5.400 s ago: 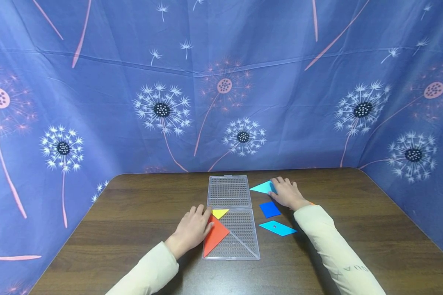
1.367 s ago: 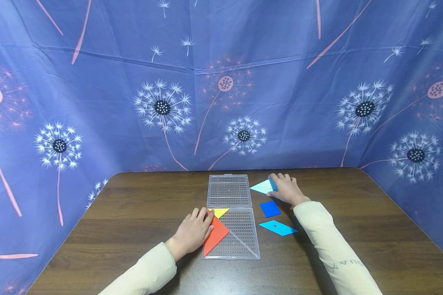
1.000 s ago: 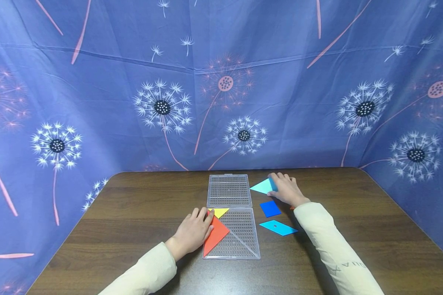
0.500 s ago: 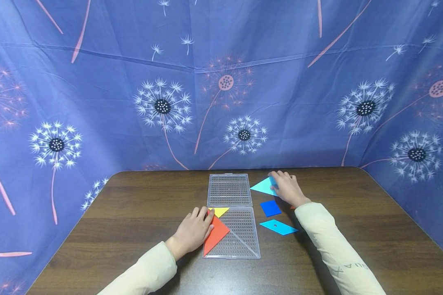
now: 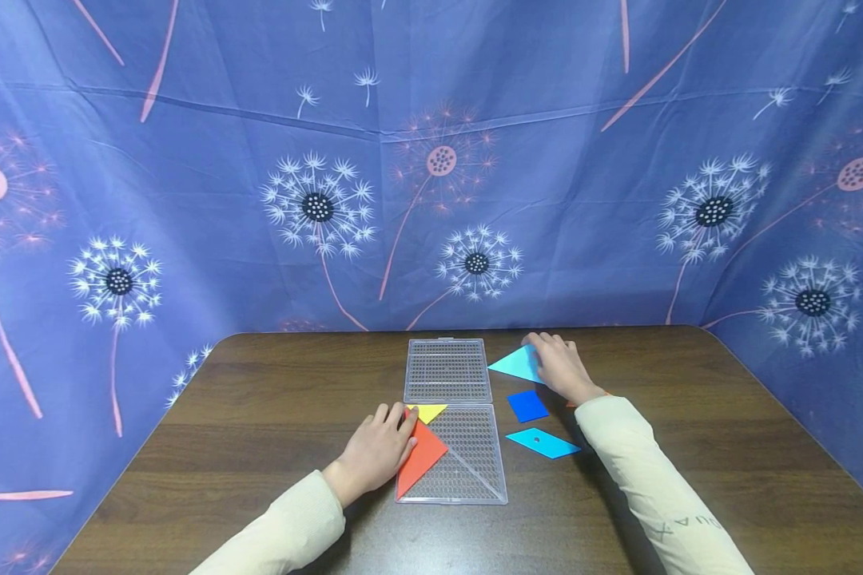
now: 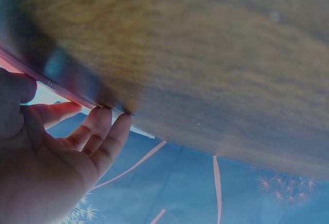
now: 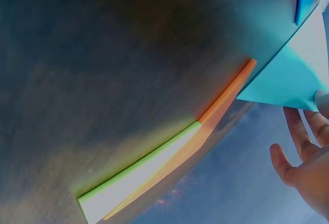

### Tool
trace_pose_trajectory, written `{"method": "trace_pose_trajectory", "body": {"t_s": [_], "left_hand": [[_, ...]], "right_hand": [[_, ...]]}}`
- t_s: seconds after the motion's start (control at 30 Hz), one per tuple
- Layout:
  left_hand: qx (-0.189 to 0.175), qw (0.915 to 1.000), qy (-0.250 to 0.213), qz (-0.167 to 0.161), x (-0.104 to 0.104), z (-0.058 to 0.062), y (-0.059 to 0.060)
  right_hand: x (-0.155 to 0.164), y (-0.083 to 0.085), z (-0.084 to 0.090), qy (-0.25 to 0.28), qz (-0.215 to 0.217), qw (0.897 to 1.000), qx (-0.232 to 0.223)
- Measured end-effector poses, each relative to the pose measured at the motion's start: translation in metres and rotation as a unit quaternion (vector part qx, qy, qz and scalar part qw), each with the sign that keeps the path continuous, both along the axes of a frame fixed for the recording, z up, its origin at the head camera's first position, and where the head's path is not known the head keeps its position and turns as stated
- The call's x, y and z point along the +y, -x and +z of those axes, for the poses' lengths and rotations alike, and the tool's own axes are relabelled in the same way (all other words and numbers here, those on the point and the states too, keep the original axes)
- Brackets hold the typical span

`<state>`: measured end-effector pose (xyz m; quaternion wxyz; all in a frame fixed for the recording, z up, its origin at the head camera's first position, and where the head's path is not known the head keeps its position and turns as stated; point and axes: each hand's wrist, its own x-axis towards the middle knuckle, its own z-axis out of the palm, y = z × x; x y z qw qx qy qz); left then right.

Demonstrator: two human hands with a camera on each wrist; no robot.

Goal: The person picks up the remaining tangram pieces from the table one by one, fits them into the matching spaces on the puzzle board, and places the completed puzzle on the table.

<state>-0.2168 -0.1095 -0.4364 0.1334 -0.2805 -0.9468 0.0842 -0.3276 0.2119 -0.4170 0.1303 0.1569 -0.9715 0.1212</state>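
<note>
My left hand (image 5: 374, 449) rests at the left edge of an open clear plastic case (image 5: 478, 471), its fingers by the red triangle tile (image 5: 420, 459) that lies in the near half. Above that tile a yellow triangle tile (image 5: 430, 412) is partly covered. In the left wrist view, the left fingers (image 6: 110, 142) reach loosely to the case's edge. My right hand (image 5: 562, 367) pinches the right end of a light-blue triangle tile (image 5: 515, 364) beside the case lid. In the right wrist view, a fingertip overlaps this light-blue tile (image 7: 288, 82) while other fingers spread below it.
A dark-blue square tile (image 5: 527, 406) and a cyan parallelogram tile (image 5: 542, 443) lie right of the case. An orange tile (image 7: 226, 100) and a green-edged tile (image 7: 139, 172) lie near the right wrist. A patterned cloth (image 5: 582, 263) hangs behind the table (image 5: 295, 383).
At the light-blue triangle, the right thumb has moved under the hand and out of sight, and more of the tile shows. The left hand has stayed nearly still.
</note>
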Motion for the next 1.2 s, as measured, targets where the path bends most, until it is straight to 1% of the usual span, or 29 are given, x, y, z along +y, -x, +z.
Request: {"method": "trace_pose_trajectory", "body": {"t_s": [0.23,0.57,0.8,1.03,1.2], "left_hand": [[0.001,1.0,0.002,-0.001,-0.001,0.001,0.0],[-0.005,1.0,0.001,-0.001,-0.001,0.001,0.001],[0.0,1.0,-0.003,-0.004,-0.001,0.002,0.0],[-0.003,1.0,0.001,0.0,-0.001,0.001,0.0],[0.0,1.0,0.004,-0.002,0.0,0.001,-0.001]], "right_hand": [[-0.001,0.0,0.001,0.007,-0.003,1.0,0.002],[-0.004,-0.003,0.006,0.003,-0.003,1.0,0.011],[-0.004,-0.007,0.009,0.004,0.004,1.0,0.015],[-0.004,-0.013,0.011,0.014,0.015,1.0,0.019],[-0.006,-0.018,0.012,0.009,0.026,0.999,0.02]]}}
